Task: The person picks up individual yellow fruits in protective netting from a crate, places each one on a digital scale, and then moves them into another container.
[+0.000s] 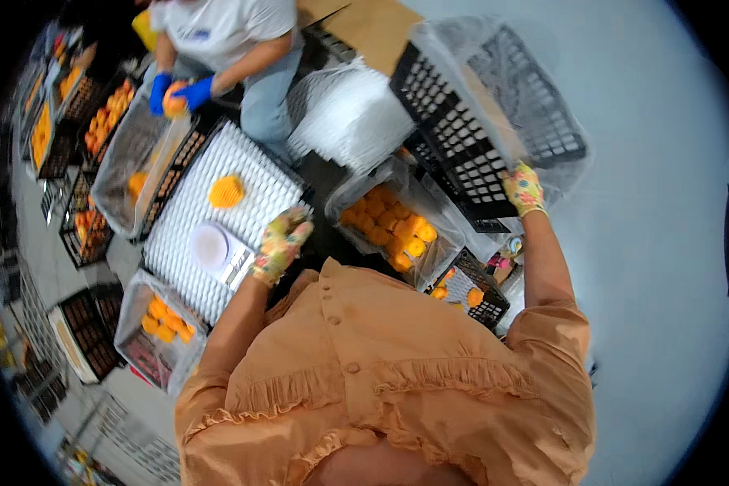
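My right hand (525, 189), in a flower-patterned glove, grips the near corner of a black plastic crate (455, 140). That crate is tilted and lined with a clear plastic bag (550, 79). My left hand (281, 244), gloved the same way, is over the edge of a padded work surface (182, 200) with its fingers loosely curled and nothing seen in them. Right beside it is a digital scale (211, 244) with a round pan. Farther back on the padding sits an orange fruit in a foam net (226, 191).
A blue-gloved co-worker (231, 48) across the padding holds a fruit (175, 100) above a lined crate (115, 170). Lined crates of orange fruit stand at right (383, 219) and lower left (167, 319). White foam nets (355, 115) are piled behind.
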Tool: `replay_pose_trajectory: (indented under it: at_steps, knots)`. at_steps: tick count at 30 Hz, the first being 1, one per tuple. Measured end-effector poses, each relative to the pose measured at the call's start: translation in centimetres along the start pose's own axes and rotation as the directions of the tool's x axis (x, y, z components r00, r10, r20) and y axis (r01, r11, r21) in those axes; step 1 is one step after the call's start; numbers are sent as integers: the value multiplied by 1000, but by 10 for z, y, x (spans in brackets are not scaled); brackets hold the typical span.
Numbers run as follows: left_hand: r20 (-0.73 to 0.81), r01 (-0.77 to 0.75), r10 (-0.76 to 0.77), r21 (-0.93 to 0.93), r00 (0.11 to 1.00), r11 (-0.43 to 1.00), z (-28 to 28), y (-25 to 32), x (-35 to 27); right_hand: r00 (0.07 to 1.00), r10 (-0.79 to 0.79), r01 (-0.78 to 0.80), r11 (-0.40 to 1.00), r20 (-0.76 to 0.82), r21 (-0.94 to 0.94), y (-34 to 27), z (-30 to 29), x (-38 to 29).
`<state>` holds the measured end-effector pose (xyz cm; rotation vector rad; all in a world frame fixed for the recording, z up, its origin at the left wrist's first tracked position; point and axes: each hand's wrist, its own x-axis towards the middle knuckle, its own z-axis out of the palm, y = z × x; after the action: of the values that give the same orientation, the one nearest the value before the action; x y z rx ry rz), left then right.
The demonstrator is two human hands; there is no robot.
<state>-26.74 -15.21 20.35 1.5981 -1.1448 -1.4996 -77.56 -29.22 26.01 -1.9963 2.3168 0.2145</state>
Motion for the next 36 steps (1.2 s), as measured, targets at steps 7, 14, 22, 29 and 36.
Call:
replay_pose_trajectory:
  at_steps: [7,14,22,29,36]
  knots:
    - [495,-214,206,-42,844,976,161,111,100,991,-126,123,989,-35,-83,45,-48,-59]
    - [420,423,-303,-229,855,877,307,195,135,999,-22,16,989,38,146,32,13,-119]
    - [281,191,-200,62,939,980,343,164,161,986,88,-56,974,-139,220,-9,-6,-156]
    - [502,143,-81,-87,861,986,299,177,160,955,78,43,919,-287,391,-65,-16,-176]
    - [621,-68,7,75,784,995,300,181,234,912,107,105,872,-396,478,-71,-34,-140]
